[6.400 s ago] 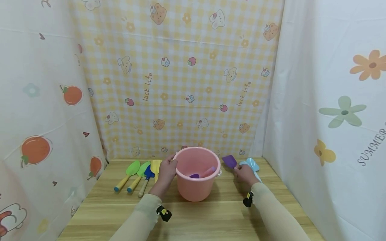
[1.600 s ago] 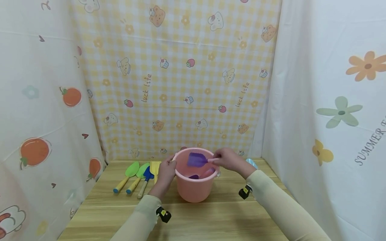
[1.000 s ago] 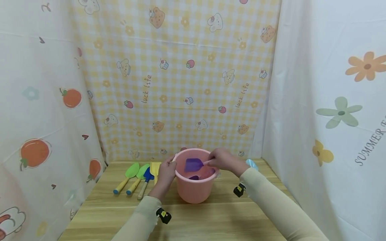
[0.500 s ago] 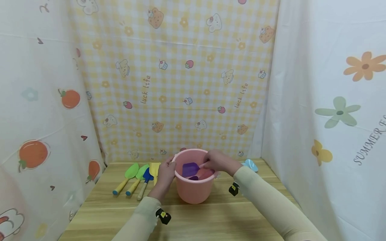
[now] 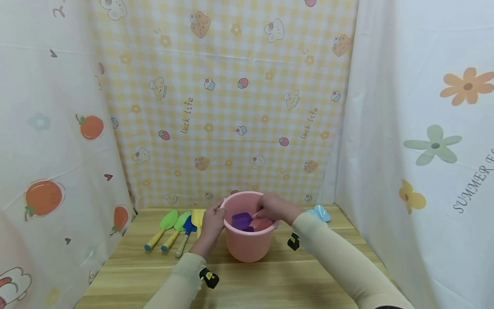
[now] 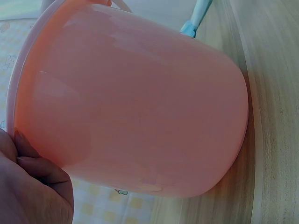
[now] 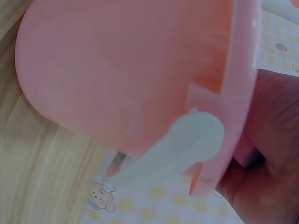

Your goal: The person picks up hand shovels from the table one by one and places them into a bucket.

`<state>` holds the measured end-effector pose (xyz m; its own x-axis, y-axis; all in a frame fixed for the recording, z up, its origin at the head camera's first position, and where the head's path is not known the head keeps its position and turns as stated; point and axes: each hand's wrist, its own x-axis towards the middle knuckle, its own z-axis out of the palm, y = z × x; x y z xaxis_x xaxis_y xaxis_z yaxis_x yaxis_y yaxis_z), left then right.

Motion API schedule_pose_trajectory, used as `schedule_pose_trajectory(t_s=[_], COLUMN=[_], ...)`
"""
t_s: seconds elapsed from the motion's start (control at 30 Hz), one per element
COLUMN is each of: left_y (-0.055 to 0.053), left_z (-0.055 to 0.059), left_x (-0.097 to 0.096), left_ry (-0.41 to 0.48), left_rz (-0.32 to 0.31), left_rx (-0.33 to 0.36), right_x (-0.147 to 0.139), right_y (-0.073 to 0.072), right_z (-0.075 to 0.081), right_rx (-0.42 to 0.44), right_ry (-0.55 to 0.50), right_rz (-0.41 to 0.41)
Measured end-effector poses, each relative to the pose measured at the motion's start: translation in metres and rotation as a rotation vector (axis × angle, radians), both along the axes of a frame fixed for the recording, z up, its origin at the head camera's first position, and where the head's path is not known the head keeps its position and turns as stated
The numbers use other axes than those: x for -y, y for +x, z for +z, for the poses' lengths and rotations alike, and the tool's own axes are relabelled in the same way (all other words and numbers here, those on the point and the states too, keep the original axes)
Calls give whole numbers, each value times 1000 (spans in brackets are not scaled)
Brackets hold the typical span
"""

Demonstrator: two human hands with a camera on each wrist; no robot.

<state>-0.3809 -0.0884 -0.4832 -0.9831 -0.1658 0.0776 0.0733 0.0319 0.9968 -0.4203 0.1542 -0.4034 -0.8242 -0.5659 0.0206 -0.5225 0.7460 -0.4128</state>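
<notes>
A pink bucket (image 5: 248,246) stands upright on the wooden table. My left hand (image 5: 212,221) grips its rim on the left; the left wrist view shows the thumb and curled fingers at the bucket's edge (image 6: 14,88). Over the right side of the rim, my right hand (image 5: 278,208) reaches into the bucket. It pinches the pink handle (image 7: 246,151) of a toy shovel whose purple blade (image 5: 241,220) lies low inside. Another purple piece (image 5: 248,229) and a pinkish piece (image 5: 262,224) lie in the bucket, partly hidden by its front wall.
Left of the bucket lie two green shovels (image 5: 168,219), a blue one (image 5: 189,224) and a yellow one (image 5: 198,216). At the right back, light blue shovels (image 5: 321,213) are partly covered by the right arm. Patterned curtains (image 5: 239,107) enclose the table.
My right hand has brought the purple shovel from the table's right side over the rim and lowered it into the bucket. My left hand has kept its grip on the rim.
</notes>
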Motion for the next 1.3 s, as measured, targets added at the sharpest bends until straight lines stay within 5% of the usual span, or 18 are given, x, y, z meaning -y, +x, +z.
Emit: schedule_pose_trajectory(t_s=[0.77,1.07,1.3], left_y=[-3,1,-2], left_z=[0,1,0], left_x=[-2,-2,-3], left_ry=[24,3,-4], left_rz=[12,9,11], left_rx=[-5,-4,5], right_x=[14,16,17], right_y=[8,6,3], right_z=[-11,-18,-23], right_rx=[183,183,74], right_ry=[-125,-114,-10], right_rz=[5,-1,-9])
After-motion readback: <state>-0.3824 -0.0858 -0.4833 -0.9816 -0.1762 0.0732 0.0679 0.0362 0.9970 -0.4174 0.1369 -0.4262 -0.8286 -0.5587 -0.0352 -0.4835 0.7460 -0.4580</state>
